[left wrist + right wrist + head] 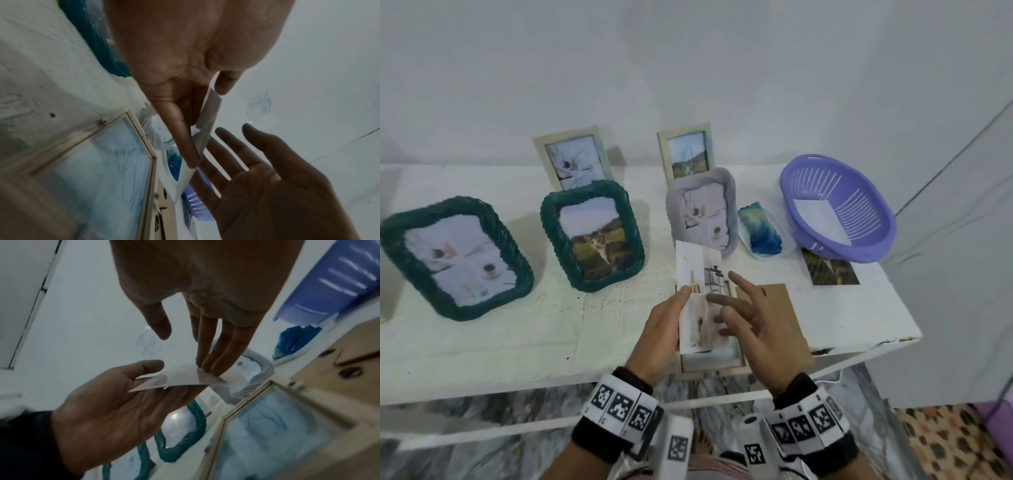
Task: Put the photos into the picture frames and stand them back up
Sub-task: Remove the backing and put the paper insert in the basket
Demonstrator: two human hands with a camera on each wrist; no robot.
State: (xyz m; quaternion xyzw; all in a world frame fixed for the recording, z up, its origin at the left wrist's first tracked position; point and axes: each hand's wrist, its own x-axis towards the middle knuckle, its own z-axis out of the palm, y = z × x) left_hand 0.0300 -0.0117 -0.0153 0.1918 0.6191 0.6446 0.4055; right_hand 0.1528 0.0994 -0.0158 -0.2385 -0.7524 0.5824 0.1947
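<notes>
Pinched between thumb and fingers of the left hand (659, 329), the photo (697, 298) hangs above the wooden frame (710, 366) lying open on the table (517, 329). Right hand (751, 320) touches it, fingers straight. Only the wrist views show the frame's glass (273, 431). No legible writing.

Plain home room: white table (517, 342), bare walls, marble floor (500, 411).

two frames (577, 157) behind two frames (592, 236) on table (517, 325), basket (837, 205) at right
</notes>
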